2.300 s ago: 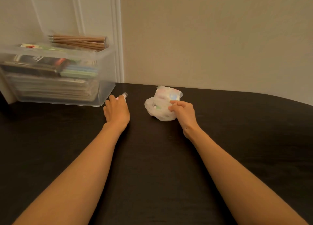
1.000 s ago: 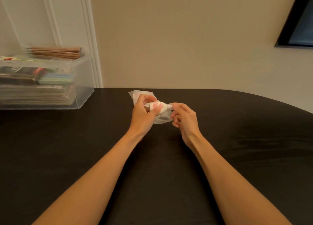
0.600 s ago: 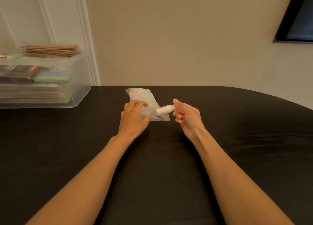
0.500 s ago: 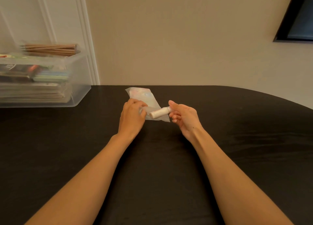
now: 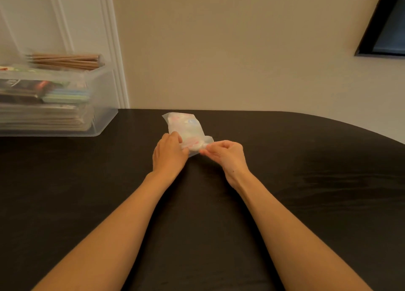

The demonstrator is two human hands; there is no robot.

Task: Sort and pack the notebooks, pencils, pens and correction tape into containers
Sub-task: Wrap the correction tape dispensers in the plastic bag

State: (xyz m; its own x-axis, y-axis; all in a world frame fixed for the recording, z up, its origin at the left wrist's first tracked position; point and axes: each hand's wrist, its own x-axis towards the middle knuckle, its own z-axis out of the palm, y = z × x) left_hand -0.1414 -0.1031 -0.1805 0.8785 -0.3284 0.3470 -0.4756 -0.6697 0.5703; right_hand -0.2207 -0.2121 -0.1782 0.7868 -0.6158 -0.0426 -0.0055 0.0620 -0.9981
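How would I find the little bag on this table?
Look at the black table, right of the clear box. The left hand and right hand hold a small plastic bag there. It's the only soft, frosted thing, with pastel shapes showing inside.

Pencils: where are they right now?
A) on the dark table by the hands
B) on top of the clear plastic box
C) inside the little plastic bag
B: the wooden pencils rest atop the clear plastic box at far left, well away from the plastic bag that the left hand and right hand grip.
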